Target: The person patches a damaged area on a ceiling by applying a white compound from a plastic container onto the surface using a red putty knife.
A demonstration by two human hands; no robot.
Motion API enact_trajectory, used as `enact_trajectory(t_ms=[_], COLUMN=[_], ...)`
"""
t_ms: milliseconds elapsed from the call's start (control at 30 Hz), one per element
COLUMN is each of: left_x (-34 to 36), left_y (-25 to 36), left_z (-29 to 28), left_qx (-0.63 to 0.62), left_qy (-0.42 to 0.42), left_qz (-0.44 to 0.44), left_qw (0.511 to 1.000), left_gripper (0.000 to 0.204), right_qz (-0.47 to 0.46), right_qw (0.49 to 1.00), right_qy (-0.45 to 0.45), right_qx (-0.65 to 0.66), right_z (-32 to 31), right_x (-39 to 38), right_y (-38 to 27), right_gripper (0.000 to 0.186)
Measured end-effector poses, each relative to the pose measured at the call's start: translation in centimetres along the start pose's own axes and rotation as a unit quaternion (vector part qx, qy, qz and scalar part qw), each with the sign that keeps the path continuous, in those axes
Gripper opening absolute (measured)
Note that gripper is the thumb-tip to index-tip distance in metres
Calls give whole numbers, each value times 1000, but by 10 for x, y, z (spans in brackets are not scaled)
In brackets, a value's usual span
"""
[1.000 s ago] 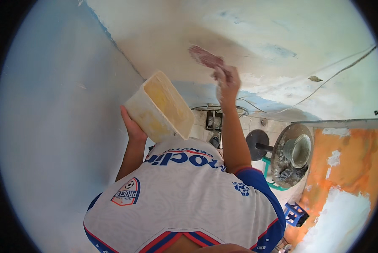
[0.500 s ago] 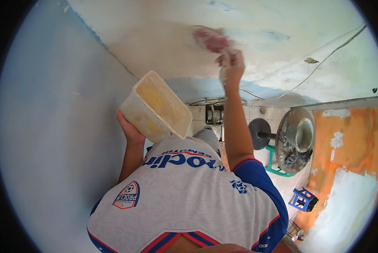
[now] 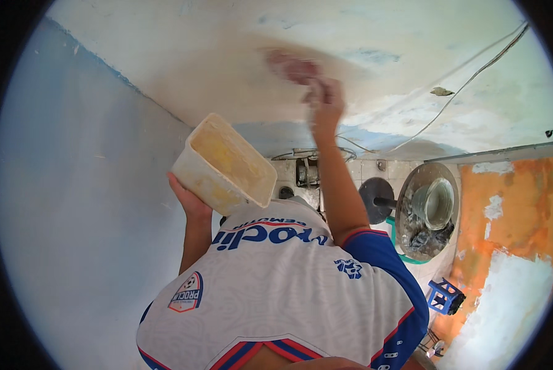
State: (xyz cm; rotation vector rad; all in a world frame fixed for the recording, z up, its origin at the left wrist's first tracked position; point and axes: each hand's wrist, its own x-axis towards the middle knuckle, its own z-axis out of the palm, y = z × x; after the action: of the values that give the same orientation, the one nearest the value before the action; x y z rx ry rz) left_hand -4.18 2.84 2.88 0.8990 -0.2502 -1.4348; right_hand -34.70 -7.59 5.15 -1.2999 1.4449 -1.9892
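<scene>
Right hand (image 3: 326, 105) clamped on blurred red spreader (image 3: 294, 66), long axis up-left toward wall's (image 3: 208, 74) left edge; left hand (image 3: 191, 200) grips tub (image 3: 230, 161) below-left.

– Where is the tub (image 3: 210, 184)?
– In the left hand (image 3: 191, 198), left of the right hand (image 3: 327, 110)
– And the bucket (image 3: 419, 205)?
– On the round table (image 3: 427, 172), far over to the right

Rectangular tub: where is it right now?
In the head view, the tub is left of centre, held in the left hand, between the bluish wall and the right forearm.
</scene>
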Motion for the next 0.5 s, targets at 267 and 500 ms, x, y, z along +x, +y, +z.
enact_trajectory(t_ms=[267,500], left_x=[-4,-5], left_y=[-21,-55], left_z=[20,44], left_qx=[3,-28], left_qy=[11,-38], left_qz=[40,23], left_qw=[999,999], left_gripper=[74,75], right_qz=[20,28], right_qw=[994,996], right_qy=[105,75], right_qx=[25,-39], right_z=[-105,-105], right_x=[11,46], right_y=[-35,-4], right_gripper=[2,2])
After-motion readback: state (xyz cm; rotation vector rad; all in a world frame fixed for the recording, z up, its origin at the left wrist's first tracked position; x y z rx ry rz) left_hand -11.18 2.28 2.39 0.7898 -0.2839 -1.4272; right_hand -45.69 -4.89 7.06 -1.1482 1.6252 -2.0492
